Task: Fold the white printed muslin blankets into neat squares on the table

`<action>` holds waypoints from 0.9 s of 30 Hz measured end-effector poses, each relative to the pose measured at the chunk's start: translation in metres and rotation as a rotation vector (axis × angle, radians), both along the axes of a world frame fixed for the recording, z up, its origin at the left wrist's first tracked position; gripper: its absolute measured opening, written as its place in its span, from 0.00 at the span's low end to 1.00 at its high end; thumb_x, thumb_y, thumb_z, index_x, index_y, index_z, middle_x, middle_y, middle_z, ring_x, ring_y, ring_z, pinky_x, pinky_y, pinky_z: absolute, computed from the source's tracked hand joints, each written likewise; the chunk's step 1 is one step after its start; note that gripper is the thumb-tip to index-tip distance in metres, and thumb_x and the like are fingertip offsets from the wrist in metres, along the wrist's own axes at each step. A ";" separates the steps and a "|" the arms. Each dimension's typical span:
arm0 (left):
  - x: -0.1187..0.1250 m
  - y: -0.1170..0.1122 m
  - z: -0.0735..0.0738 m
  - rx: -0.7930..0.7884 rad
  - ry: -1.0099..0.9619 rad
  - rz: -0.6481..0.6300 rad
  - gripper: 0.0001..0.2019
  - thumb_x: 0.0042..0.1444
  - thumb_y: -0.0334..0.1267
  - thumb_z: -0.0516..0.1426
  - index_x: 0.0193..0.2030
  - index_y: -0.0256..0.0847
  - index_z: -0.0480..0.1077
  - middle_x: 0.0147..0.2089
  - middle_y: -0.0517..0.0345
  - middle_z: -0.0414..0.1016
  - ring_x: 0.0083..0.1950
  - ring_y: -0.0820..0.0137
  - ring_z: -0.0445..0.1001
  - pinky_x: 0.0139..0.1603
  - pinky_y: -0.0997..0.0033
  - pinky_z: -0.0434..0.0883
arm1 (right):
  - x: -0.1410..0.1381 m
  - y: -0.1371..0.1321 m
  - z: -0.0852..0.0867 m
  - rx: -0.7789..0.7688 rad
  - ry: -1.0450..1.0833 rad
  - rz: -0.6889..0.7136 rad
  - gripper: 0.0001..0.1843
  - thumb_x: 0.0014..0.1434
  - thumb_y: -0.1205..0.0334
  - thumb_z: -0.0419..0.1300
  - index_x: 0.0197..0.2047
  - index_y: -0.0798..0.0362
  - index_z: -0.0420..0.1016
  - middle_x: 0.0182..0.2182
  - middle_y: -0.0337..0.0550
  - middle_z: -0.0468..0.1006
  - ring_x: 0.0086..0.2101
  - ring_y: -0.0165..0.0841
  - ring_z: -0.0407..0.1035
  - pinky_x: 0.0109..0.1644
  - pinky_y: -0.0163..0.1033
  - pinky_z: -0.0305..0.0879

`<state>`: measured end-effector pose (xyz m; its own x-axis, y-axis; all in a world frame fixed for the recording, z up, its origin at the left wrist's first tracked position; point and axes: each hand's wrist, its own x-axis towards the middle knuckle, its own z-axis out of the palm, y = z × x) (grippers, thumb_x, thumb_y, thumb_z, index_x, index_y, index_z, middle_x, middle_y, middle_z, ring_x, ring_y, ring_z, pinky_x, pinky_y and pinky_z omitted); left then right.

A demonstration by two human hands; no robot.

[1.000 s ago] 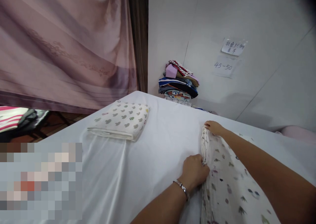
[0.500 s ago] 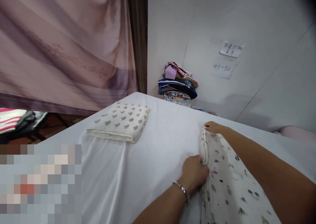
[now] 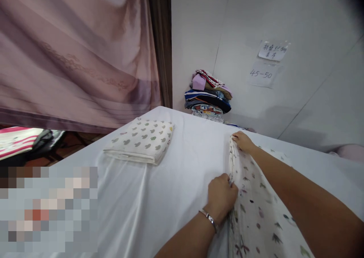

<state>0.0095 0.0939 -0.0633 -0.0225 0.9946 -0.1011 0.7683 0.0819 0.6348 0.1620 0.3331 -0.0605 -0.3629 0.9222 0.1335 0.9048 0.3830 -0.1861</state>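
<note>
A white cloth [image 3: 256,208] printed with small leaves and dots lies on the right of the white-covered table [image 3: 187,182], layered along its left edge. My left hand [image 3: 222,193], with a silver bracelet at the wrist, is closed on that edge. Farther up, my right hand [image 3: 241,140] pinches the far corner of the same cloth, its arm reaching across the cloth from the right. To the left lies a folded white cloth [image 3: 142,138] with grey mushroom-like prints, apart from both hands.
Behind the table's far edge, a stack of folded fabrics [image 3: 209,95] stands against the grey wall [image 3: 247,19]. Paper notes [image 3: 273,51] are stuck there. A pink curtain [image 3: 79,53] hangs at left, with striped fabric [image 3: 19,140] below it. The lower left corner is pixelated.
My right hand has lifted the cloth's far corner slightly and shifted it a little away. My left hand keeps its grip on the layered edge. The view has turned slightly.
</note>
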 end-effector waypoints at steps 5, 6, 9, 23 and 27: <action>-0.002 0.002 -0.004 0.033 0.057 0.010 0.12 0.52 0.37 0.50 0.43 0.40 0.67 0.38 0.51 0.75 0.38 0.63 0.73 0.36 0.69 0.64 | -0.011 0.000 -0.019 0.002 0.035 -0.061 0.14 0.59 0.63 0.51 0.43 0.55 0.74 0.43 0.47 0.73 0.42 0.33 0.66 0.47 0.34 0.57; -0.002 0.002 -0.004 0.038 0.055 0.014 0.14 0.51 0.36 0.50 0.46 0.39 0.66 0.38 0.51 0.75 0.39 0.62 0.73 0.36 0.68 0.64 | -0.011 0.000 -0.020 0.005 0.037 -0.082 0.14 0.59 0.62 0.51 0.44 0.54 0.74 0.44 0.47 0.73 0.43 0.34 0.66 0.47 0.34 0.58; -0.001 0.002 -0.004 0.040 0.050 0.012 0.20 0.51 0.35 0.50 0.53 0.39 0.60 0.39 0.51 0.75 0.39 0.62 0.73 0.37 0.68 0.65 | -0.007 -0.002 -0.018 -0.001 0.027 -0.147 0.15 0.58 0.57 0.52 0.43 0.54 0.74 0.43 0.47 0.74 0.42 0.37 0.67 0.46 0.38 0.59; -0.002 0.002 -0.006 0.052 0.014 -0.009 0.19 0.52 0.34 0.51 0.52 0.41 0.60 0.39 0.53 0.75 0.41 0.62 0.73 0.39 0.68 0.64 | -0.014 -0.042 -0.032 0.068 -0.062 -0.121 0.24 0.63 0.55 0.41 0.59 0.55 0.60 0.61 0.51 0.57 0.61 0.42 0.48 0.60 0.56 0.45; -0.004 0.002 -0.002 0.020 -0.021 -0.007 0.19 0.51 0.33 0.51 0.52 0.42 0.61 0.40 0.52 0.75 0.41 0.62 0.73 0.39 0.68 0.64 | -0.015 -0.041 -0.027 0.028 -0.076 -0.111 0.25 0.63 0.54 0.42 0.59 0.54 0.59 0.62 0.50 0.56 0.61 0.41 0.47 0.60 0.55 0.47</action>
<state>0.0052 0.0955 -0.0657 -0.0137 0.9966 -0.0813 0.7555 0.0635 0.6521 0.1469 0.2925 -0.0871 -0.2688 0.9536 0.1353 0.9531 0.2836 -0.1058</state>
